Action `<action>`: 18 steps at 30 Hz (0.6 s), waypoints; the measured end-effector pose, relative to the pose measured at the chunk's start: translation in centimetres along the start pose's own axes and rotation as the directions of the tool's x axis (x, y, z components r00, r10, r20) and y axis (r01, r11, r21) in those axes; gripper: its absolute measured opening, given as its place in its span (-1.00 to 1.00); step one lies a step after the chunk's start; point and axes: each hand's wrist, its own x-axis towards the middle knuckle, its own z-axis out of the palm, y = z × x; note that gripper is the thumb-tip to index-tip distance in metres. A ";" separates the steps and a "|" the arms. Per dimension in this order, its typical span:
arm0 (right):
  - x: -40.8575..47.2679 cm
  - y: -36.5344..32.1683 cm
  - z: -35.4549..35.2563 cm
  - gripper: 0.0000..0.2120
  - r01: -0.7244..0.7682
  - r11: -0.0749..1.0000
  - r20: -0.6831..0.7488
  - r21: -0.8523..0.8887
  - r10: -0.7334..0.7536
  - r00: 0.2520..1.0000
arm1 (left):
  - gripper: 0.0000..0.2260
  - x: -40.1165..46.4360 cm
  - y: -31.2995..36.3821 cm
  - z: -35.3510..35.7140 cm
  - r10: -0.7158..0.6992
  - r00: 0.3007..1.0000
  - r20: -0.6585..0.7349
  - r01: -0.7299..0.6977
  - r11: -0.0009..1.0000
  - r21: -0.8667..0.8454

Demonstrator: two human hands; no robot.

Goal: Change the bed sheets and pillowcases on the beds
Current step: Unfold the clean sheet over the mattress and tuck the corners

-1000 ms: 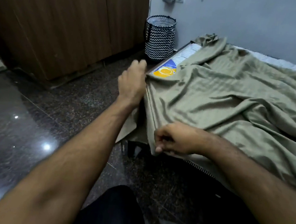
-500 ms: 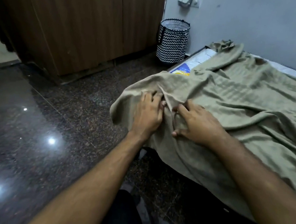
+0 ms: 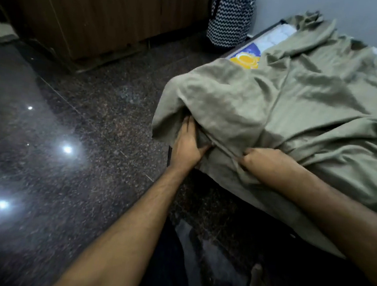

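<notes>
One olive bed sheet [image 3: 302,113] lay rumpled over the bed, its corner bunched at the near edge; the left hand [image 3: 188,144] gripped a fold there, fingers tucked under cloth; the right hand [image 3: 264,160] was curled, pinching the hem beside it; one mattress [image 3: 250,58] showed; one zigzag basket [image 3: 231,14] stood beyond.

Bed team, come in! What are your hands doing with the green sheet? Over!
Left hand gripping sheet at the near corner. Right hand bunching the fold beside it. Sheet rumpled, mattress corner still bare. Nothing in the way.
</notes>
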 end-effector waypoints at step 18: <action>3.7 4.6 -5.3 -0.52 -0.225 0.830 -0.566 0.511 0.522 0.638 | -0.43 3.1 6.0 -0.1 0.283 0.908 -0.308 -0.237 0.955 0.178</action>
